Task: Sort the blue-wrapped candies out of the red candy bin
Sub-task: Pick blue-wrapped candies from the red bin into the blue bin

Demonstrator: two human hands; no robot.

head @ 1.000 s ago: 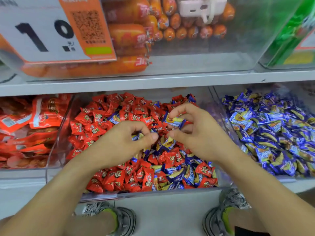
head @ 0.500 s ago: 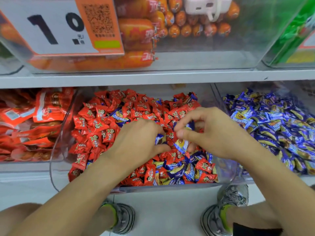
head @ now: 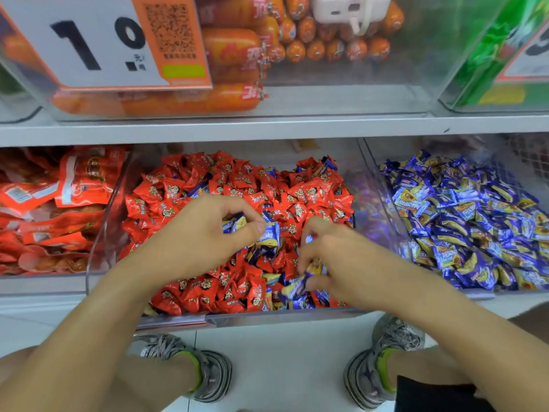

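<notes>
Hands were both working inside the red candy bin (head: 107,221), seen from your head camera. Your left hand (head: 205,236) held a few blue-wrapped candies (head: 269,234) pinched between thumb and curled fingers, probably so you could collect several before carrying them away. Your right hand (head: 335,257), lower and nearer the front wall, pinched another blue candy (head: 297,285) at its fingertips. More blue wrappers lay mixed among the red candies (head: 225,179), mostly at the front. The blue candy bin (head: 383,203) stood just beside on the right, their likely destination.
</notes>
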